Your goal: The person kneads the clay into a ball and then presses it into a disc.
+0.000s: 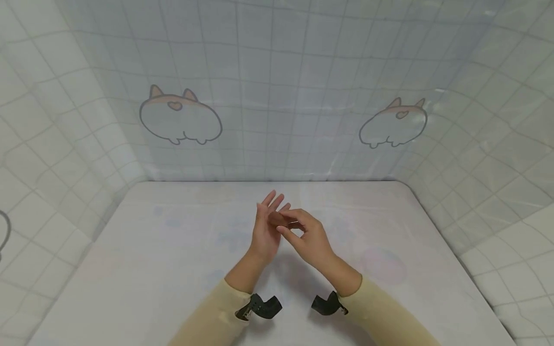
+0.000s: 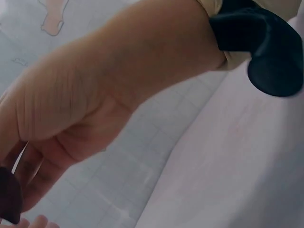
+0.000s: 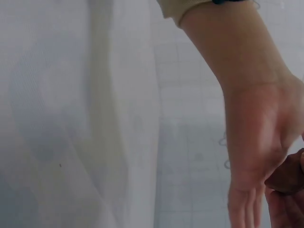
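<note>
A small dark brown lump (image 1: 277, 219) with a pointed edge is between my two hands, above the table. My right hand (image 1: 312, 239) pinches it between thumb and fingertips. Beside it my left hand (image 1: 265, 235) is raised with its palm turned toward the lump and its fingers extended. In the left wrist view, the right hand (image 2: 71, 114) reaches in from the upper right, and the lump (image 2: 9, 195) is cut off by the left edge. The right wrist view shows the left hand's palm (image 3: 259, 137), with the lump (image 3: 286, 175) close beside it.
Under the hands lies a table (image 1: 151, 269) with a pale, faintly patterned cover. A gridded white curtain (image 1: 277, 96) with cartoon animal prints hangs behind it and along both sides. Black wrist cameras (image 1: 266, 306) are strapped over the cream sleeves (image 1: 216, 312).
</note>
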The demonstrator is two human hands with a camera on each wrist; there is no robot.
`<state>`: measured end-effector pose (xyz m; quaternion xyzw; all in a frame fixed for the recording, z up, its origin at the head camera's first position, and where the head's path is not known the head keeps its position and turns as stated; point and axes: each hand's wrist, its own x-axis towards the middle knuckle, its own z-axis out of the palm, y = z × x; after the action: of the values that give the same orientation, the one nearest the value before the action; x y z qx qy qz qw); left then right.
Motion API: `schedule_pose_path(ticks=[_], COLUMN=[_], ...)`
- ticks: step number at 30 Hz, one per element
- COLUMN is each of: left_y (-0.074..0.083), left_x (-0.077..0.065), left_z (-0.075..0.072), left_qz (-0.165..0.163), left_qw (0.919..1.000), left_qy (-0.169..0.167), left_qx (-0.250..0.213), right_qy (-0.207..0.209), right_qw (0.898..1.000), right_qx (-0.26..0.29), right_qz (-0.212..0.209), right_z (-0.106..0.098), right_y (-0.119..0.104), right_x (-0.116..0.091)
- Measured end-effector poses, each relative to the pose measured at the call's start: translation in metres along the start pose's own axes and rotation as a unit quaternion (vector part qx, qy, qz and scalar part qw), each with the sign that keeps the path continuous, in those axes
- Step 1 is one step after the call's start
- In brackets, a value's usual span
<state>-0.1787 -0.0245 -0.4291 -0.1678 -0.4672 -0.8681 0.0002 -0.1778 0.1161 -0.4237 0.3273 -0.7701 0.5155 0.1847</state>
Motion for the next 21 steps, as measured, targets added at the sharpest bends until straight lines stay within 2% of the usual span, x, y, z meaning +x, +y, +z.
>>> schedule_pose_path(ticks=[10,15,18,21], left_y=[0.003,0.0035,0.0053,0.0056], left_x=[0.0001,0.0019,0.0032,0.003], left_z=[0.0047,0.0014,0.0012,0.0038], left_qz=[-0.007,-0.028,-0.047,-0.061], left_qw=[0.9987,0.9952,0.9913,0.9867], left_qy=[0.038,0.05,0.046,0.053], left_qx=[-0.032,-0.08,-0.114,-0.141], right_qy=[-0.01,-0.023,0.006,0.065], right_qw=[0.998,0.997,0.997,0.993], right_qx=[-0.047,-0.058,-0.045,-0.03], right_qz=[-0.034,-0.05,-0.065,-0.098], right_z=[0.0091,0.0089,0.0077,0.0072], right_y=[-0.0031,-0.0043,-0.0047,-0.0048], right_x=[-0.0026,-0.0038,-0.002,0.0024])
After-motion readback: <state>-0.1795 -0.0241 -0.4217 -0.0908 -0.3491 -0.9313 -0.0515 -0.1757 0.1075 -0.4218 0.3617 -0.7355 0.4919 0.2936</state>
